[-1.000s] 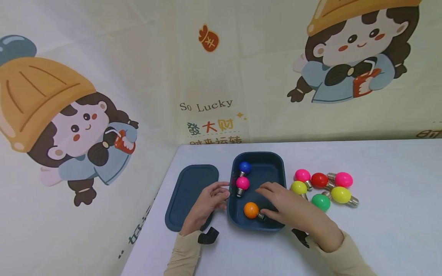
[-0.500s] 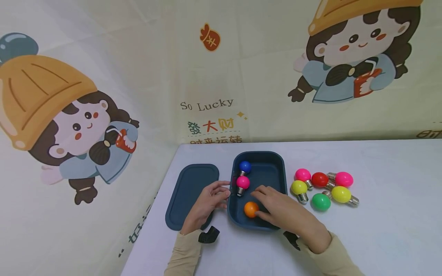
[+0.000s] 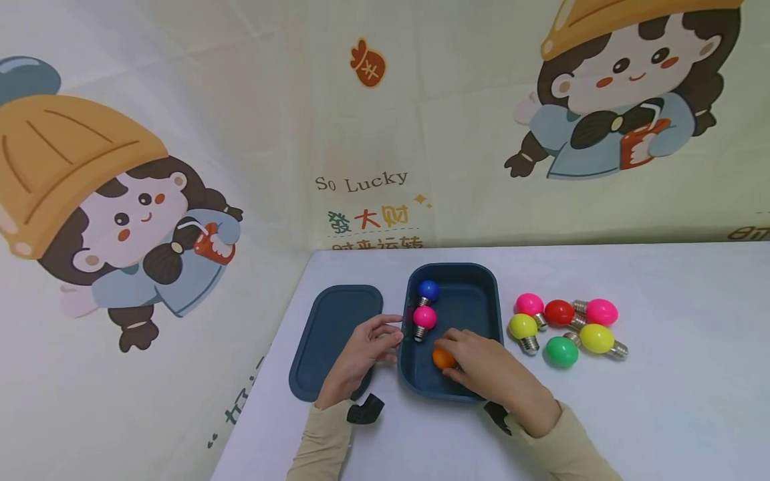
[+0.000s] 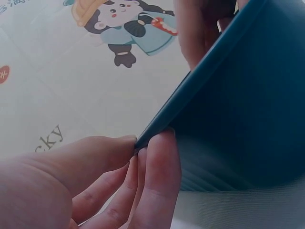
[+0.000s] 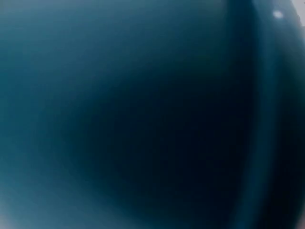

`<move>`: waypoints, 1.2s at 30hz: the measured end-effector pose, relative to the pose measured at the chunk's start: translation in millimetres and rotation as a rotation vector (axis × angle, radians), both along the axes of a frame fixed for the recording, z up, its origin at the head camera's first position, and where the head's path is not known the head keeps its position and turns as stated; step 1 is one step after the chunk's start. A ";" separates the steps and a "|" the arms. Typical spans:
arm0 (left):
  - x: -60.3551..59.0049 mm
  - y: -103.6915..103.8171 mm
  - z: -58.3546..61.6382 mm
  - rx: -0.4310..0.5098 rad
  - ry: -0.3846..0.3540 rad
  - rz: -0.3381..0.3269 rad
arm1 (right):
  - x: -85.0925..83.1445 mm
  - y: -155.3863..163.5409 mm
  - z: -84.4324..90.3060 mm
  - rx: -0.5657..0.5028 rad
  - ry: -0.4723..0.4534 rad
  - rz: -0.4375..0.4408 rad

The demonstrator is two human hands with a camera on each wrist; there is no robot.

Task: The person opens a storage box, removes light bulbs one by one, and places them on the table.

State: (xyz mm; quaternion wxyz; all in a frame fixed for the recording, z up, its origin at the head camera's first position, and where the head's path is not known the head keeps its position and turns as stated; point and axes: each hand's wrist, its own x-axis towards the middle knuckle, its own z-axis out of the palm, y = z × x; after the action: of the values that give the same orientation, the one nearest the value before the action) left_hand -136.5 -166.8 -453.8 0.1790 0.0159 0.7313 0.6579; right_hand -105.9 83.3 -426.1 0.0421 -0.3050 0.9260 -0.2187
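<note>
From my station I see the right hand (image 3: 490,366) reaching into the dark blue box (image 3: 468,300), its thumb and fingers pinching the orange bulb (image 3: 442,359). The bulb sits between those fingertips, at the near end inside the box; its base is hidden by the hand. The right wrist feed gives me only dark blue blur, with no fingers I can make out.

On the left wrist feed, the left hand (image 3: 363,354) pinches the box's rim between thumb and fingers. Just across that wall from its fingertips lies a pink bulb (image 3: 424,316), with a blue bulb (image 3: 428,289) beyond it. A flat dark lid (image 3: 325,334) lies left of the left fingers, partly behind that hand from the head camera. To the right of the right fingers, outside the box, I count six more bulbs on the white table (image 3: 692,367), including a red bulb (image 3: 559,312) and a green bulb (image 3: 562,352).
</note>
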 end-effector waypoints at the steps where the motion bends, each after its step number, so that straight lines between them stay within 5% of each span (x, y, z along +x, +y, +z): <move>1: -0.2 0.0 -0.7 0.001 -0.001 0.001 | -0.1 -0.5 -0.6 0.004 -0.005 -0.004; 25: 0.1 0.3 -2.3 0.002 0.013 0.002 | 0.2 11.8 7.0 -0.055 -0.005 -0.001; 36: 0.0 0.6 -3.3 0.000 -0.001 0.012 | 5.6 21.2 19.4 -0.081 0.094 -0.015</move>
State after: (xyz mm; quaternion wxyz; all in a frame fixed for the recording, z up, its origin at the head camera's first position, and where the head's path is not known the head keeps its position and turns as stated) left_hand -136.5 -166.2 -457.1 0.1754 0.0108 0.7313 0.6590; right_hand -100.3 104.4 -406.7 -0.0158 -0.3093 0.9196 -0.2418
